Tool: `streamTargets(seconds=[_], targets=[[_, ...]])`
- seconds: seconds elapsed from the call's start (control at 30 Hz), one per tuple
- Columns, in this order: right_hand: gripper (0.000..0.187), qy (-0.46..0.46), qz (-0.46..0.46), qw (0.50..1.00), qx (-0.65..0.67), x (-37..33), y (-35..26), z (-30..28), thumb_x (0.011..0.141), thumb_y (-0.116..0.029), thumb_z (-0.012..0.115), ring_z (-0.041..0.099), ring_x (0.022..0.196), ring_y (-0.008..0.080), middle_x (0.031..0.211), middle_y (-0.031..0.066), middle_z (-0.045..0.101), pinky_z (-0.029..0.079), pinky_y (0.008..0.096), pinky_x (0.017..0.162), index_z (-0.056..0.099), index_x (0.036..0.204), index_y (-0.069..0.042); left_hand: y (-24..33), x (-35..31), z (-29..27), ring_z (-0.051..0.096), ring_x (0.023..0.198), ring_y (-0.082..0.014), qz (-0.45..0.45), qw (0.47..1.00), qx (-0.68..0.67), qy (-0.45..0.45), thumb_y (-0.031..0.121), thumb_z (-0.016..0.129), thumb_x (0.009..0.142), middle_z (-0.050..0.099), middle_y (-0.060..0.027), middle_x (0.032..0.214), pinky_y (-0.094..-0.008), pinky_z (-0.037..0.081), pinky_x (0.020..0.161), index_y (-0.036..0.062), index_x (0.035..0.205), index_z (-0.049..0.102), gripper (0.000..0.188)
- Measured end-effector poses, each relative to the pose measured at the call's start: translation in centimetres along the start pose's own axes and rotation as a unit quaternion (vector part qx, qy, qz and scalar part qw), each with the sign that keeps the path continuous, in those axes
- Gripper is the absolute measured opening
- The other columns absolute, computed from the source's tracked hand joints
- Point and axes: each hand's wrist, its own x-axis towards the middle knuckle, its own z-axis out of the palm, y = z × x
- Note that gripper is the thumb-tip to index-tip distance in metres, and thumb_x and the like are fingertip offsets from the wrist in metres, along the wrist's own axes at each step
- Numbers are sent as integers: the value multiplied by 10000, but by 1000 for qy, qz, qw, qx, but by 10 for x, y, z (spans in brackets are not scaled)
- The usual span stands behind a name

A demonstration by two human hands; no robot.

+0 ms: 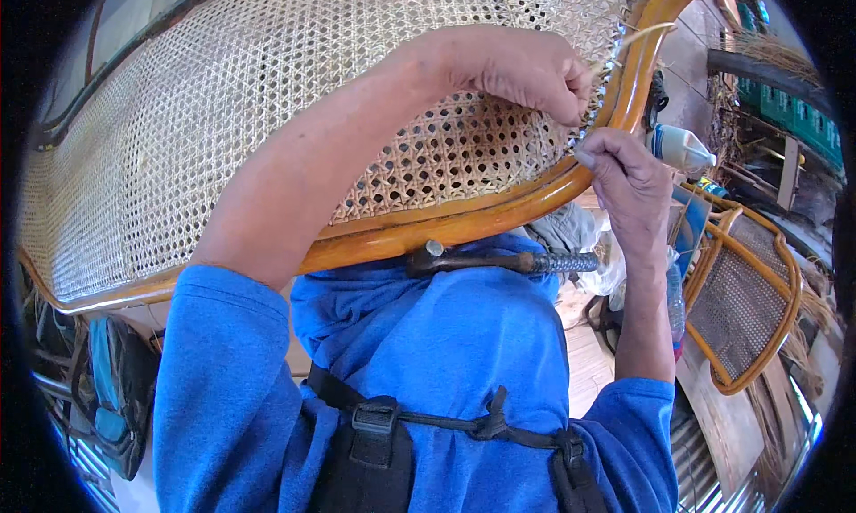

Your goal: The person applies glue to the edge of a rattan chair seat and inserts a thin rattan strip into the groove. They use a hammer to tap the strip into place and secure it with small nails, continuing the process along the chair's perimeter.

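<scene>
A large woven cane panel (428,165) in a curved, varnished rattan frame (437,220) lies across my lap. My left arm reaches over the panel to its right end. There my left hand (535,74) is closed, fingertips pinched at the edge of the weave. A pale cane strand (648,33) sticks out from these fingers across the frame. Just below, my right hand (631,176) is closed at the inner edge of the frame, thumb and forefinger together. What its fingertips hold is too small to tell. Small whitish bits line the edge between both hands.
A hammer (499,261) lies on my lap below the frame. To the right are a white bottle (685,147), a smaller rattan-framed cane panel (738,294), a clear plastic bottle (675,303) and green crates (798,125). A dark bag (120,388) stands at lower left.
</scene>
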Motion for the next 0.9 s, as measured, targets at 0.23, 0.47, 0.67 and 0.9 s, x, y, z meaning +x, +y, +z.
streamTargets(seconds=[0.23, 0.47, 0.67, 0.9], targets=[[81, 1, 35, 999, 1, -2, -6, 1, 800, 6, 603, 565, 682, 102, 746, 27, 612, 459, 236, 635, 632, 870, -22, 3, -3, -5, 432, 581, -35, -36, 997, -44, -50, 161, 614, 737, 520, 56, 632, -219, 345, 529, 48, 731, 585, 116], [72, -24, 22, 996, -78, 4, -16, 1, 800, -18, 616, 598, 699, 113, 765, 49, 632, 473, 253, 646, 630, 870, -30, 12, -5, -9, 442, 556, -47, -58, 995, -18, -73, 154, 613, 695, 526, 36, 594, -228, 353, 519, 41, 695, 583, 117], [75, -43, -24, 989, -139, 8, -16, 5, 803, -32, 605, 630, 714, 224, 758, 100, 616, 484, 300, 643, 614, 877, -40, 7, -3, -12, 436, 542, -46, -61, 992, -40, -101, 148, 600, 683, 520, 39, 589, -227, 345, 503, 38, 698, 586, 112], [73, -67, -79, 977, -184, 12, -16, 5, 806, -59, 607, 641, 743, 244, 809, 107, 630, 494, 321, 635, 619, 878, -61, 3, 0, -11, 431, 546, -41, -54, 991, -68, -106, 126, 591, 709, 519, 46, 603, -223, 339, 500, 37, 715, 580, 90]])
